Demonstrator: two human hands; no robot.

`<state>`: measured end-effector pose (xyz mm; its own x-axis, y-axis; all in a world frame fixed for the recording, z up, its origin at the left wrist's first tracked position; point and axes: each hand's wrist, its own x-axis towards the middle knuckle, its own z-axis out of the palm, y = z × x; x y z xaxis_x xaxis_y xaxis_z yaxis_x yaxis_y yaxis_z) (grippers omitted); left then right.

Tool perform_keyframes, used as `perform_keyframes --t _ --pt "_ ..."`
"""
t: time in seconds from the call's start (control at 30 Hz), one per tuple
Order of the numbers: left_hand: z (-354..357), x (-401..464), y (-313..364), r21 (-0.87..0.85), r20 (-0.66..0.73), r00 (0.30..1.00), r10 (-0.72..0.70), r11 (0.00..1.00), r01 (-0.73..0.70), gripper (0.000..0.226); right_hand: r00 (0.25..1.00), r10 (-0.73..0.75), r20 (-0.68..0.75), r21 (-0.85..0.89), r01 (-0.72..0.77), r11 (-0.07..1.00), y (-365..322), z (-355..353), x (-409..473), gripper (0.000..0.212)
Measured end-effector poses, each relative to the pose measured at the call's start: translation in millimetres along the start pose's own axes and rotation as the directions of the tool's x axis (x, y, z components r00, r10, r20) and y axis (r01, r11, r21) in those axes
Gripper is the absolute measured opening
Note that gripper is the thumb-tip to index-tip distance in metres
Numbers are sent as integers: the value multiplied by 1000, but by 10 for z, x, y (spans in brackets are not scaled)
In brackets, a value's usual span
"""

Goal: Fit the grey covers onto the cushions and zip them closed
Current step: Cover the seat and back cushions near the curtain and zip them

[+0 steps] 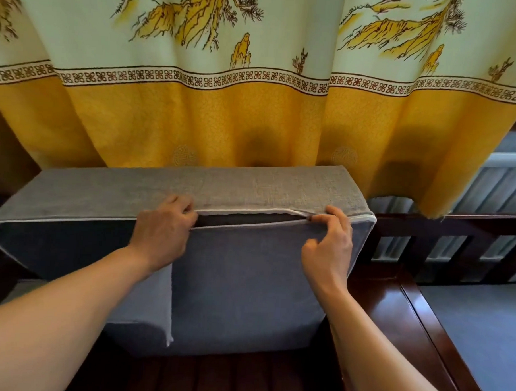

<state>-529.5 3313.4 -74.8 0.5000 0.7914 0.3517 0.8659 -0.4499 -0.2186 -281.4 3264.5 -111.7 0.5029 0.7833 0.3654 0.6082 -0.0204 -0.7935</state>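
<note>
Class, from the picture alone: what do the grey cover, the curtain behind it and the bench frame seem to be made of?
Grey cover: probably coarse woven, linen-like cloth, matt; the weave shows on top.
Curtain: printed fabric, likely, hanging in soft folds.
Bench frame: apparently dark wood, glossy varnish; it reflects light.

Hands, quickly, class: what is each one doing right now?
Left hand: fingers curled, gripping the grey cover at the zip opening.
Right hand: pinching the seam where the opening ends.

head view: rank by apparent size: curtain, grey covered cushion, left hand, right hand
1. curtain
2. grey covered cushion
3. left hand and right hand: look about alike, not ranked.
</note>
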Motion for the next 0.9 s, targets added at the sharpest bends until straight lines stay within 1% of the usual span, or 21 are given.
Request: perform_keyframes --t 0.1,0.23,0.33,0.47,0.57,0.67,0.77,0.83,0.9 --pt "-7 -13 -146 -52 6 1000 -10 999 11 22 1000 -1 -7 -7 1 1000 -65 49 -66 42" --pt "-10 92 -282 -141 48 999 14 990 -7 16 1000 10 -2 -80 -10 997 -121 80 -135 47" --pt "7 164 -339 -223 84 996 -24 974 42 14 995 98 -33 -83 -100 991 -210 85 -143 45" --pt "84 172 -398 -295 81 996 -25 954 48 17 969 243 -53 -47 -245 968 -417 139 -152 46" --pt "129 168 -426 -351 68 997 -23 935 46 22 959 280 -46 -30 -281 959 -562 243 -232 48" --pt "159 165 -431 -384 55 998 -25 922 45 23 970 240 36 -36 -238 970 -705 403 -377 47" --pt "165 165 -451 -385 52 998 -19 922 38 22 974 135 183 -15 -135 991 -915 656 -558 46" --pt "150 151 -451 -361 38 999 -8 933 21 17 950 75 303 26 -87 996 -1065 831 -655 48" --pt "105 119 -429 -320 18 1000 8 948 -1 7 929 65 365 50 -90 995 -1169 909 -680 48"
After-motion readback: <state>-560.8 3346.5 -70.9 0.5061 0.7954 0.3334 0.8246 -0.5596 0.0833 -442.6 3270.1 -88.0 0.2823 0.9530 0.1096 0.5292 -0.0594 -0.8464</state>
